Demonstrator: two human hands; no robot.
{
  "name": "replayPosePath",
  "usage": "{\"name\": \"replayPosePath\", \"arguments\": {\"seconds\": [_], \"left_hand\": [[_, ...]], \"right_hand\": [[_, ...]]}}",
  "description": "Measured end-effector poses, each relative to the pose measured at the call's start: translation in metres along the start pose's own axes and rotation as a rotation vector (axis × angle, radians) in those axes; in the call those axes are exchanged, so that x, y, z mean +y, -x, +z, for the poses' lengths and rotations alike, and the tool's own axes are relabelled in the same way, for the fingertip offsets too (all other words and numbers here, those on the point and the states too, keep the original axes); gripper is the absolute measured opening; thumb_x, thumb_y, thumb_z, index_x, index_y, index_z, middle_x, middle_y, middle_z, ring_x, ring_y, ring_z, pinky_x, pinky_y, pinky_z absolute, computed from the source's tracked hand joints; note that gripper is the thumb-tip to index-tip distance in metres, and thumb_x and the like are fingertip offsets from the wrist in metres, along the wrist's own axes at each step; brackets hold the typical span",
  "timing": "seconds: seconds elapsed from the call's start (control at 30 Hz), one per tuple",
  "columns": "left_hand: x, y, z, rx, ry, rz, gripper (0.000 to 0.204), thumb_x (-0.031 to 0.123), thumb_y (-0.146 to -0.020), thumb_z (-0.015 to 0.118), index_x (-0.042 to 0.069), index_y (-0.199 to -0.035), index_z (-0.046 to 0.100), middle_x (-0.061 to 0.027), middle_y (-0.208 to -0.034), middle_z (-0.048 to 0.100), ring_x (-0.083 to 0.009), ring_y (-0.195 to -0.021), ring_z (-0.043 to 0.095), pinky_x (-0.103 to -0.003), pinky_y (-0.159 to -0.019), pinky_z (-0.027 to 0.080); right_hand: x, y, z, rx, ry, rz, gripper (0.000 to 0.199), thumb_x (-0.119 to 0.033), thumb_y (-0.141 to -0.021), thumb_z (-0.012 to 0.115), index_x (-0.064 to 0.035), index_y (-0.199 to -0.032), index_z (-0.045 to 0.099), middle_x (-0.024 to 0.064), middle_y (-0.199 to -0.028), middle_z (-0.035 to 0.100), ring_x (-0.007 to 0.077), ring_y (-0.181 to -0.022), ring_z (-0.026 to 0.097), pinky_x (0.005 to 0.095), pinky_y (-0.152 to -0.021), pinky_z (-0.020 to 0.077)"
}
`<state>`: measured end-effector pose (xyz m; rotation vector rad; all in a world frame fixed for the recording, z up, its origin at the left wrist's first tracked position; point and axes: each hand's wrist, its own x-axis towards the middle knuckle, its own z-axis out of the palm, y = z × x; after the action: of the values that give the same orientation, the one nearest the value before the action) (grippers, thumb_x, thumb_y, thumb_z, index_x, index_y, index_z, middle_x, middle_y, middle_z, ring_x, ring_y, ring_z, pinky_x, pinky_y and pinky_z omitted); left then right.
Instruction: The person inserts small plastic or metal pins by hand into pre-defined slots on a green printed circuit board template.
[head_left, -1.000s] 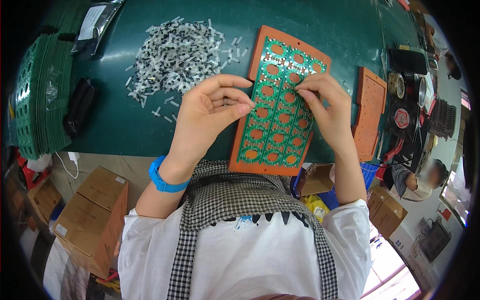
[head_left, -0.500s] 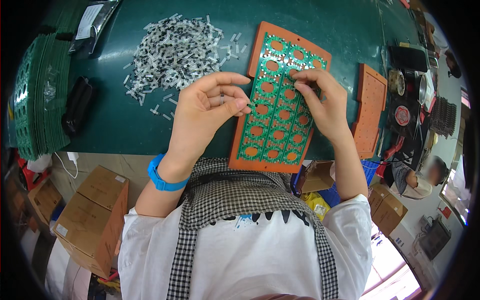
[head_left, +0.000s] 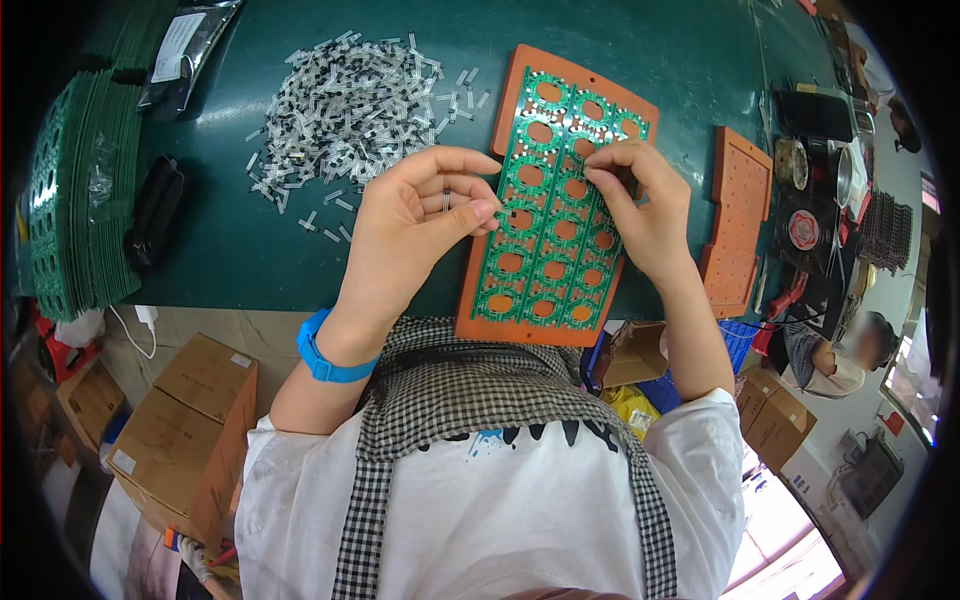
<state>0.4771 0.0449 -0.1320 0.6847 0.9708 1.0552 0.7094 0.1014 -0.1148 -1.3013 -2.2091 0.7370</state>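
Note:
A green circuit board panel (head_left: 548,240) with round cut-outs lies on an orange carrier plate (head_left: 520,75) on the dark green table. My right hand (head_left: 640,205) presses its fingertips on the panel's upper right part, pinching something small that I cannot make out. My left hand (head_left: 415,215) hovers at the panel's left edge, fingers curled around a few small components, thumb touching the board. A blue wristband (head_left: 325,350) is on my left wrist. A heap of small white and black components (head_left: 345,105) lies on the table just beyond my left hand.
A second orange plate (head_left: 740,215) lies to the right. Stacked green panels (head_left: 70,210) and a black object (head_left: 155,210) sit at the left. Round tins and tools (head_left: 810,190) crowd the far right. Cardboard boxes (head_left: 190,420) stand on the floor; another person (head_left: 835,355) sits at the right.
Both hands stayed at the panel; my right fingertips shifted slightly along the upper right rows, and my left hand moved a little closer to the board's left edge.

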Motion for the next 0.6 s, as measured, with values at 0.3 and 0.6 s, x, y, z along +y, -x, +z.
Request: {"name": "replayPosePath", "arguments": {"seconds": [0.3, 0.6], "left_hand": [[-0.001, 0.0, 0.003, -0.017, 0.003, 0.015, 0.022, 0.0, -0.088, 0.061, -0.002, -0.111, 0.059, -0.0058, -0.087, 0.064, -0.0114, -0.079, 0.063, -0.023, -0.072, 0.052], [0.002, 0.003, 0.012, -0.162, 0.167, -0.126, 0.029, -0.004, -0.084, 0.064, -0.003, -0.112, 0.056, -0.007, -0.089, 0.066, -0.0126, -0.08, 0.065, -0.024, -0.074, 0.053]], "right_hand": [[0.01, 0.007, 0.006, 0.121, 0.239, -0.385, 0.022, 0.002, -0.071, 0.068, -0.0069, -0.091, 0.065, 0.0069, -0.088, 0.067, 0.02, -0.078, 0.066, 0.0288, -0.062, 0.0516], [-0.035, 0.018, 0.009, 0.153, 0.189, -0.559, 0.03, -0.02, -0.065, 0.078, -0.0069, -0.09, 0.069, 0.0029, -0.085, 0.066, 0.0175, -0.072, 0.063, 0.0269, -0.056, 0.0471]]}}
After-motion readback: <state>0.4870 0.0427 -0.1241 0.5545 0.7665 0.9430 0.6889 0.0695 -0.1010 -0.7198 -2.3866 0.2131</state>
